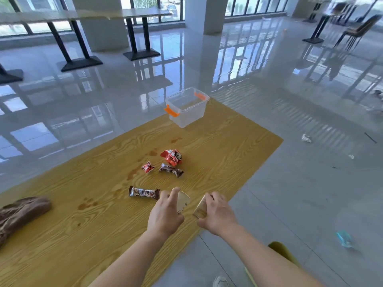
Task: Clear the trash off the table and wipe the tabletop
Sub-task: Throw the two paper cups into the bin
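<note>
On the yellow wooden table (83,235) my left hand (165,212) grips a white paper cup (184,200), tilted on its side. Beside it my right hand (215,214) grips a tan paper cup (200,208) near the table's right edge. Left of the cups lies a brown snack-bar wrapper (144,192). Farther out are a crumpled red wrapper (172,156), a small red wrapper (147,167) and a dark brown wrapper (171,170). Brown stains (87,204) spot the tabletop. A clear plastic bin (187,106) with orange clips stands at the far end.
A brown cloth (18,214) lies at the table's left edge. Scraps of crumpled paper (306,138) and a blue object (344,238) lie on the glossy floor to the right. Other tables (132,32) and chairs (356,30) stand far back.
</note>
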Demonstrator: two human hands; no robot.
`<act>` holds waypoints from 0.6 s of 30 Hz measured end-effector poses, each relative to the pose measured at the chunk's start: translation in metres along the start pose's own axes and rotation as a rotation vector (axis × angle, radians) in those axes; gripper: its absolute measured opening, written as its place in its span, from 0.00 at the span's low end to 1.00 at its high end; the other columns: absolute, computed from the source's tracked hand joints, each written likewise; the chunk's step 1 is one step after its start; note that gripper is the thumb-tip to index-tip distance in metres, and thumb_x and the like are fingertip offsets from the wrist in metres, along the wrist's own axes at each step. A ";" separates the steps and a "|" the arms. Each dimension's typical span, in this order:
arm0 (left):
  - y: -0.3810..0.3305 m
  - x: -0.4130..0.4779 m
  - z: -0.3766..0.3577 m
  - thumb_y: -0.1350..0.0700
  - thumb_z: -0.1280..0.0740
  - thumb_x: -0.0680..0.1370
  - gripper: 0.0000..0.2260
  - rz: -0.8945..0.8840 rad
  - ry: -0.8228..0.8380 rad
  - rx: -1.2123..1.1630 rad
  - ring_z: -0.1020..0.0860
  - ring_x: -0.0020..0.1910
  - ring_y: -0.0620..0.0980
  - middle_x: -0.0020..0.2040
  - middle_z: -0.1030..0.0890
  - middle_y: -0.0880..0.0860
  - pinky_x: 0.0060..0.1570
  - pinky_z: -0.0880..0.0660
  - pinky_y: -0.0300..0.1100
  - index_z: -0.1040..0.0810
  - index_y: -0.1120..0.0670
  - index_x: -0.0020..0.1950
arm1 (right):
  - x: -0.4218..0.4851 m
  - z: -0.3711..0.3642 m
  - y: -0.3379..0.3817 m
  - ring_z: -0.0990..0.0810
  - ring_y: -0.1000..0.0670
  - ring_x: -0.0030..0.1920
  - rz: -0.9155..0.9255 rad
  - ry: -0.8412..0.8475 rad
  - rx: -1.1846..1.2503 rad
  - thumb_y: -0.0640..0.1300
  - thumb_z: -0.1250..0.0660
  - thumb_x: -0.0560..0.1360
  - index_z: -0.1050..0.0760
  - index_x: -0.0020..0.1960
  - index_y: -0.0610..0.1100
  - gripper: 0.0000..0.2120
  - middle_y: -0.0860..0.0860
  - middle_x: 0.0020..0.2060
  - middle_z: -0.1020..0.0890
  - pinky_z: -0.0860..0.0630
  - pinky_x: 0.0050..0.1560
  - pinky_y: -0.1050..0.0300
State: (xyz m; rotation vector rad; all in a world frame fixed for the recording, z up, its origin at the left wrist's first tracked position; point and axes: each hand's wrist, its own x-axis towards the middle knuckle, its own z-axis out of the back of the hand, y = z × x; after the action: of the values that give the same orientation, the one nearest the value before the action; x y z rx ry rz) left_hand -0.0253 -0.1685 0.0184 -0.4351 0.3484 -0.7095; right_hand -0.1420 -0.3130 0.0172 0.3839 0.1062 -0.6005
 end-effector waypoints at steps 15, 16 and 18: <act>-0.150 0.001 -0.070 0.54 0.31 0.69 0.33 -0.234 0.156 0.034 0.25 0.46 0.54 0.57 0.33 0.50 0.38 0.23 0.47 0.42 0.41 0.69 | -0.078 0.041 -0.153 0.33 0.46 0.59 -0.297 -0.138 0.072 0.58 0.29 0.64 0.32 0.60 0.45 0.30 0.49 0.58 0.30 0.26 0.55 0.53; -0.162 0.001 -0.078 0.54 0.32 0.69 0.33 -0.244 0.162 0.037 0.25 0.46 0.54 0.58 0.33 0.50 0.37 0.24 0.47 0.42 0.41 0.70 | -0.082 0.043 -0.166 0.33 0.46 0.60 -0.314 -0.135 0.079 0.58 0.29 0.64 0.32 0.61 0.45 0.31 0.49 0.58 0.30 0.26 0.55 0.53; -0.187 0.001 -0.097 0.54 0.31 0.69 0.33 -0.262 0.172 0.042 0.25 0.48 0.54 0.59 0.33 0.50 0.38 0.26 0.45 0.42 0.41 0.70 | -0.092 0.046 -0.196 0.33 0.46 0.61 -0.353 -0.129 0.097 0.59 0.29 0.64 0.32 0.63 0.45 0.33 0.49 0.59 0.30 0.27 0.57 0.53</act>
State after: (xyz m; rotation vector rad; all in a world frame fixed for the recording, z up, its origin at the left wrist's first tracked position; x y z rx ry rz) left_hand -0.1705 -0.3211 0.0283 -0.3843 0.4419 -1.0118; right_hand -0.3300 -0.4297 0.0162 0.4230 0.0210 -0.9797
